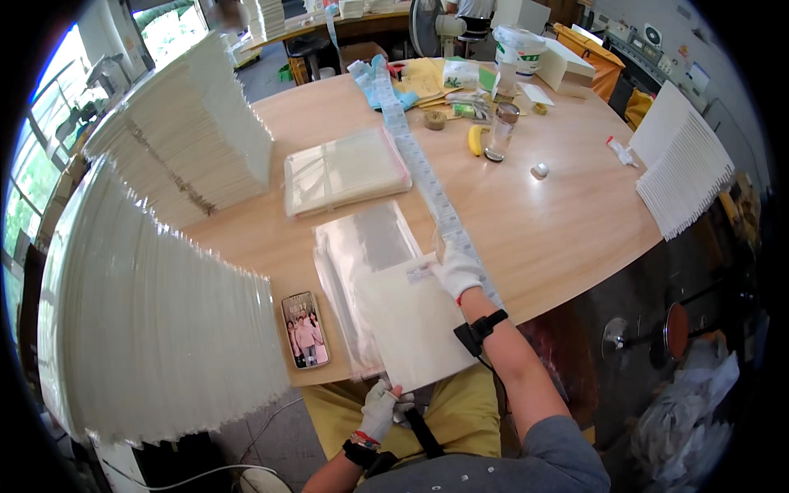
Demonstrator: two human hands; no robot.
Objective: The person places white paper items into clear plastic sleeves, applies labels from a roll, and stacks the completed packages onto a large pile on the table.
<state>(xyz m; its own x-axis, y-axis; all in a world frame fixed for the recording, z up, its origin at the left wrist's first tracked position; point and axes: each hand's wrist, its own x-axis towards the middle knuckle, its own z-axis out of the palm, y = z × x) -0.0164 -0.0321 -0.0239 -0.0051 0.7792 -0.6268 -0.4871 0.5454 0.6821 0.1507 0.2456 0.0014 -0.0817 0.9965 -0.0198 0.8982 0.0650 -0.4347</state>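
Observation:
A flat white packet (pixel 411 329), apparently in a clear sleeve, lies tilted over the table's near edge. My left hand (pixel 380 411), in a white glove with bare fingertips, grips its lower edge, thumb on top. A small printed label (pixel 419 272) sits near the packet's top right corner. Just beside that label, my gloved right hand (pixel 460 271) is at the packet's upper right edge, over a long strip of printed labels (pixel 427 185). Its fingers look drawn together, and what they hold is hidden. Under the packet is a pile of clear plastic sleeves (pixel 349 271).
Tall stacks of white packets (pixel 164 320) flank the left side. A phone (pixel 305 330) lies near the front edge. Farther off are a bundle of sleeves (pixel 347 172), a banana (pixel 476 140), a glass bottle (pixel 500 135) and a tape roll (pixel 435 121). More white packets (pixel 686 164) stand at right.

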